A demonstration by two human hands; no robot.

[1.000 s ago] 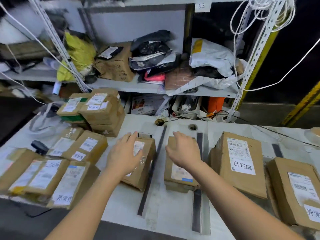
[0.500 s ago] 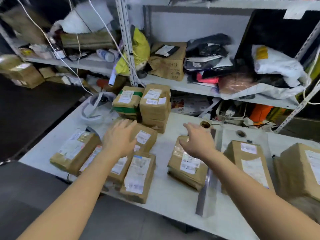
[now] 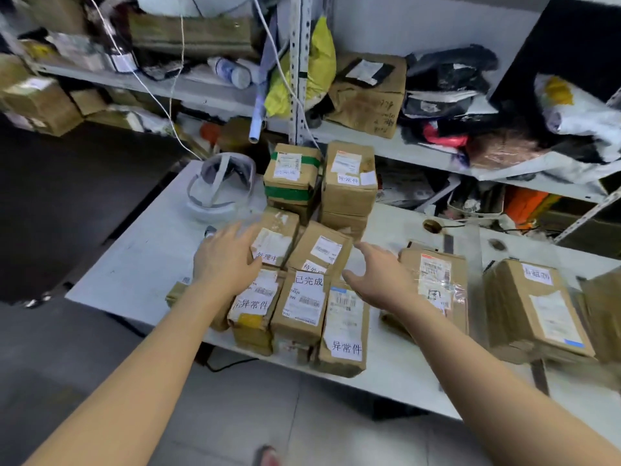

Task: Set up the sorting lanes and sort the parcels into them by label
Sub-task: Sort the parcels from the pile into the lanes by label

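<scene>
Cluttered metal shelving [image 3: 369, 142] backs the white table [image 3: 141, 264], where your brown parcels sit bunched together near its front edge. Your left hand [image 3: 225, 260] is spread with straight fingers against the left side of the 处理中 parcel [image 3: 274, 243], gripping nothing. Your right hand [image 3: 379, 274] hangs open and relaxed, empty, between that bunch and the tape-wrapped parcel [image 3: 433, 280] beside it. Just in front of your hands three lie side by side: the left 异常件 parcel [image 3: 255, 307], the 已完成 parcel [image 3: 302, 304] and the right 异常件 parcel [image 3: 342, 331], which reaches the table's edge. Behind them stand the green-taped stack [image 3: 292, 176] and the plain stack [image 3: 349, 183], touching. You have a far-right parcel [image 3: 534, 307] well apart, and a white headset [image 3: 218, 190] at the back left.
</scene>
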